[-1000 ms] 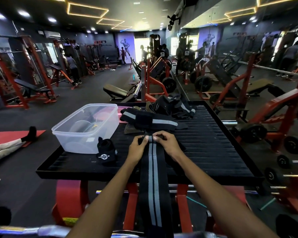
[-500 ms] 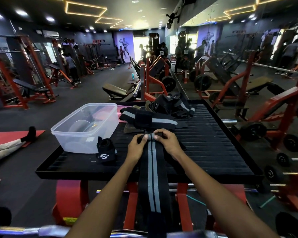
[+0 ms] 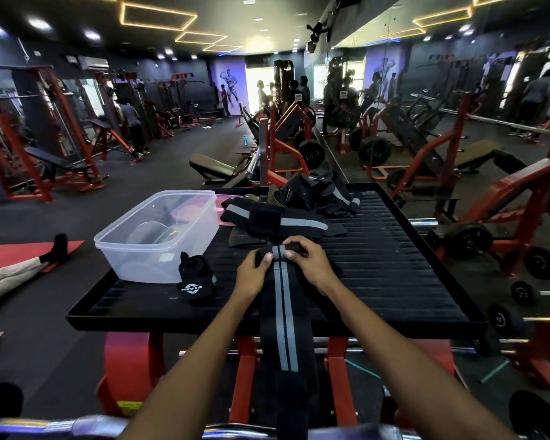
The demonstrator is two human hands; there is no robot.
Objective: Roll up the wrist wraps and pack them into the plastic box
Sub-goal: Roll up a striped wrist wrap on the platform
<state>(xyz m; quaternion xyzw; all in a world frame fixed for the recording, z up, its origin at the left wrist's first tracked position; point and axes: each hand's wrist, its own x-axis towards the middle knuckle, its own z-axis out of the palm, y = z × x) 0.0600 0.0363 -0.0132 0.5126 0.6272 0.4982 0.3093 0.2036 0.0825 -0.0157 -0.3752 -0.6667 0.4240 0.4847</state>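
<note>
My left hand (image 3: 251, 269) and right hand (image 3: 308, 262) pinch the far end of the long black grey-striped wrist wrap (image 3: 281, 312) at mid-frame, thumbs on top, roll barely begun. The clear plastic box (image 3: 159, 236) sits left on the black ribbed surface (image 3: 394, 265); more wraps (image 3: 277, 220) wait beyond.

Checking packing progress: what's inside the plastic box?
No wrist wraps show inside the plastic box. Through its clear walls only blurred grey and pink shapes appear; I cannot tell whether they lie inside or behind it.
</note>
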